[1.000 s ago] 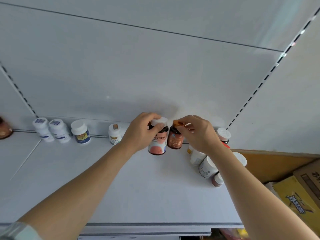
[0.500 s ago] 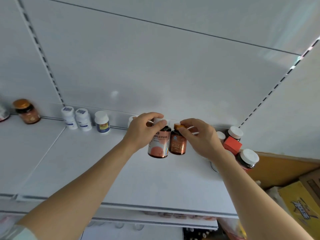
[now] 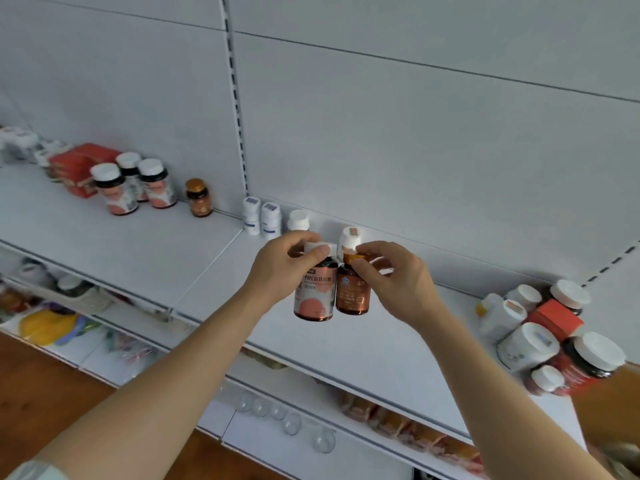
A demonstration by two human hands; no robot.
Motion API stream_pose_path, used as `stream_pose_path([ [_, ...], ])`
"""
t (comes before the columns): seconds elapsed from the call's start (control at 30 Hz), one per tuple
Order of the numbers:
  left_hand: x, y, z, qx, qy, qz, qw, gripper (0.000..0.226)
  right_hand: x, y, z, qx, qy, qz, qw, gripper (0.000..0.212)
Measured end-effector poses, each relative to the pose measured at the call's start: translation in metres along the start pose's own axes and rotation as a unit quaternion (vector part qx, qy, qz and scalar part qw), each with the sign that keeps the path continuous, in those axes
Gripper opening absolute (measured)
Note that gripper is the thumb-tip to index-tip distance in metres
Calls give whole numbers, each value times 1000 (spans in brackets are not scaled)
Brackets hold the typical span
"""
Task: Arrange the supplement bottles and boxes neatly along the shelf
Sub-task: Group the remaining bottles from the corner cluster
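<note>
Two bottles hang above the shelf (image 3: pixel 114 244), the left hand (image 3: pixel 277 271) gripping the pink-labelled bottle (image 3: pixel 314 292) and the right hand (image 3: pixel 398 282) pinching the amber bottle (image 3: pixel 353 292) by their caps, so either could slip or knock the white bottle (image 3: pixel 349 239) behind.

A pink-labelled bottle (image 3: pixel 314 289) with a white cap and a smaller amber bottle (image 3: pixel 353 289) with an orange cap hang upright, side by side and touching, above the white shelf (image 3: pixel 138 251), each held by its cap.
</note>
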State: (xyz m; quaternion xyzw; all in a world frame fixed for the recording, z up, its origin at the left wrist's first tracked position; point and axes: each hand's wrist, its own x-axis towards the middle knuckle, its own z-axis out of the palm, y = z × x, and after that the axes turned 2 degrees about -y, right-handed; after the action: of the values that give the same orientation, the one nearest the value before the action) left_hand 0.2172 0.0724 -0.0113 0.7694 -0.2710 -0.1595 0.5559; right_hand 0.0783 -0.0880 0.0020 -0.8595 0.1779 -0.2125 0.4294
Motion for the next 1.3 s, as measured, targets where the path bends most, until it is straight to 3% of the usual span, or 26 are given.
stream_pose_path([
  [0.27, -21, -18, -67, -2, 27, -1, 1000, 18, 10, -35, 56, -10, -32, -15, 999, 15],
  [0.53, -23, -44, -166, -5, 13, 5, 1000, 26, 19, -96, 135, -13, -29, 6, 999, 19],
  [0.67, -20, -59, -217, -10, 12, 10, 1000, 24, 23, -127, 179, -7, -19, 0, 1000, 10],
  [0.97, 6, -86, -285, -18, 21, 4, 1000, 26, 67, -157, 236, -20, -48, 1, 999, 15],
  [1.3, 85, -99, -322, 31, 20, 5, 999, 31, 176, -123, 275, -212, -11, -64, 975, 22],
])
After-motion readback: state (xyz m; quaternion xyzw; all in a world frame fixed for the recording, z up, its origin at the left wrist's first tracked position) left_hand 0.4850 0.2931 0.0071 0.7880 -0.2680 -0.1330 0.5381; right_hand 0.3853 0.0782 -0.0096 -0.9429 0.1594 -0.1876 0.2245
